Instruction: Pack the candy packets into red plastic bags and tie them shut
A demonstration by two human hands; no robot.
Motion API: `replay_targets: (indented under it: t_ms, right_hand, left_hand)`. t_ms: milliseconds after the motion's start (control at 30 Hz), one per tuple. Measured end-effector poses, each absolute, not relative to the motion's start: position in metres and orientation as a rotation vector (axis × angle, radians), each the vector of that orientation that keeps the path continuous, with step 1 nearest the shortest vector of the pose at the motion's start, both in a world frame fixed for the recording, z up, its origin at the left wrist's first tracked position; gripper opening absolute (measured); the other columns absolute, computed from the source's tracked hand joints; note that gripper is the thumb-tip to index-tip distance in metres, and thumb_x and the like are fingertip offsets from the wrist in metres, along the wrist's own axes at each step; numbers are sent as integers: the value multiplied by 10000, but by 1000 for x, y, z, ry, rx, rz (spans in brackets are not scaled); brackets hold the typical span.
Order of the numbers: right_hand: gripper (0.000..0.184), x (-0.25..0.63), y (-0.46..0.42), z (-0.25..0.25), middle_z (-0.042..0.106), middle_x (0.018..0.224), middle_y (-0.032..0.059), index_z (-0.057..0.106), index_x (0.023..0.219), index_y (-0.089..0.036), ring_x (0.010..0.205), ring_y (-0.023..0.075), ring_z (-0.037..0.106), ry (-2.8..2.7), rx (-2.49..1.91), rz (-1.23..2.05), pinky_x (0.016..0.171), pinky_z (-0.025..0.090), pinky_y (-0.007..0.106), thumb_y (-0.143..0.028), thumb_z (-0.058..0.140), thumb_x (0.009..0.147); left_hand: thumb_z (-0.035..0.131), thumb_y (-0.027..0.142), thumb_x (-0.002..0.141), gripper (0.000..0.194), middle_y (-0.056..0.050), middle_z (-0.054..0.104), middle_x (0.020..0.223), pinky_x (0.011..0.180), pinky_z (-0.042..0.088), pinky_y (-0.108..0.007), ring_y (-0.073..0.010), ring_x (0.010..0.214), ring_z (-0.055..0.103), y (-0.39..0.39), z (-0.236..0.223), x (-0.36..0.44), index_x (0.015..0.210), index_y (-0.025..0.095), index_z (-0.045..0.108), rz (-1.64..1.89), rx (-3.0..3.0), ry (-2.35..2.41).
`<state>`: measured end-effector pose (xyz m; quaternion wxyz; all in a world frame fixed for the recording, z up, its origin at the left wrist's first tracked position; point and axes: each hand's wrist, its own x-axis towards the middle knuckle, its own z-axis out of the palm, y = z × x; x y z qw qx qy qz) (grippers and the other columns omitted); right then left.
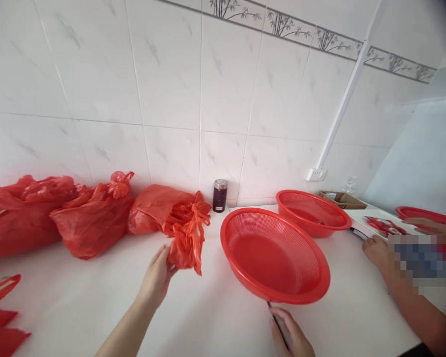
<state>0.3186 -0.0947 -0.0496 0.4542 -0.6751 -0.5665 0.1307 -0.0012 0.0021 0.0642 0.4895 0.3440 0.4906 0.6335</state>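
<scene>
My left hand (pixel 159 273) is closed around the lower left side of a small crumpled red plastic bag (pixel 184 250), lifted just above the white table, with its loose handles sticking up. Behind it lies a fuller red plastic bag (pixel 152 206). My right hand (pixel 292 332) grips a slim dark tool (pixel 278 323), its thin tip pointing up at the near rim of a large red colander (pixel 277 296); its kind is hard to make out. The colander stands just beyond my right hand, and nothing shows inside it.
Several stuffed red bags (pixel 92 223) line the wall at left. A dark thermos (pixel 219 196) stands by the wall. At right are a second red colander (pixel 312 225), a cardboard box (pixel 342 200) and another person's hand (pixel 375 250) beside a white board (pixel 360 218) with red packets.
</scene>
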Motion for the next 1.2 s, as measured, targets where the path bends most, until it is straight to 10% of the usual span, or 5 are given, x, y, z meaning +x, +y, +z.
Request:
replay_targets:
  t_ms: [233,567,700,933,1200]
  right_hand:
    - [567,274,-72,7,449,1451,79,462,1372,-264,1375,271,349,-1534,-1380,724,1120,294,477,-486,558,860]
    - [352,196,-90,44,688,852,43,636,971,-173,787,195,636,-991,-943,1474,706,485,302,-469,688,790]
    - [340,222,-83,50,662,833,42,611,872,-190,758,194,612,-710,-992,1301,640,464,281,-495,703,752]
    - [240,204,-98,55,578,745,-10,553,912,-219,662,140,509,-1066,-1109,1045,606,412,237,-448,588,848]
    - [312,178,-131,71,522,686,-17,560,911,-207,594,121,457,-1316,-912,1232,581,380,232,-500,453,930]
  left_hand:
    - [609,509,807,297,20,553,743,675,459,-239,-124,684,489,-83,44,4,776,214,599,1356,795,1163]
    - [661,495,786,287,34,530,648,557,423,-224,-98,561,461,-112,34,5,796,219,584,1222,785,859]
    - [791,431,639,324,10,625,782,697,528,-301,-146,682,598,-98,14,-30,756,211,585,1452,492,1112]
    - [571,440,829,152,-22,595,1194,1036,406,-449,-256,1192,519,-119,51,-28,868,296,601,1703,1147,1578]
    - [524,181,802,184,-132,299,1545,955,361,-643,-447,1406,201,-92,31,13,790,224,702,675,2302,2125]
